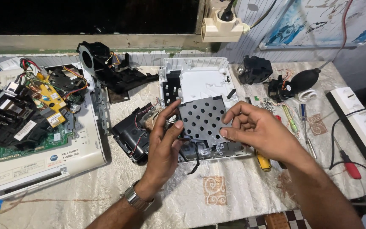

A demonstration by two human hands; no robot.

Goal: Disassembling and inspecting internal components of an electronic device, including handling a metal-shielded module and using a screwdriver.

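Both hands pinch the perforated metal plate [202, 118]: left hand [164, 142] grips its left edge, right hand [257, 127] its right edge, over white casing [200, 78].

The scene was evenly and fairly brightly lit from above, slightly cool in tone. Soft shadows fell under the left hand [162, 140] and the right hand [257, 127], darkening the patterned cloth [217, 191] just below the wrists. The perforated grey plate [202, 118] between the hands showed a mild sheen but no harsh glare. Above the hands, the dark window [90, 15] was nearly black and featureless. Focus was sharp around the hands; the forearms near the bottom edge looked softer. Wide-angle distortion bent the table edges far left and right of the hands.
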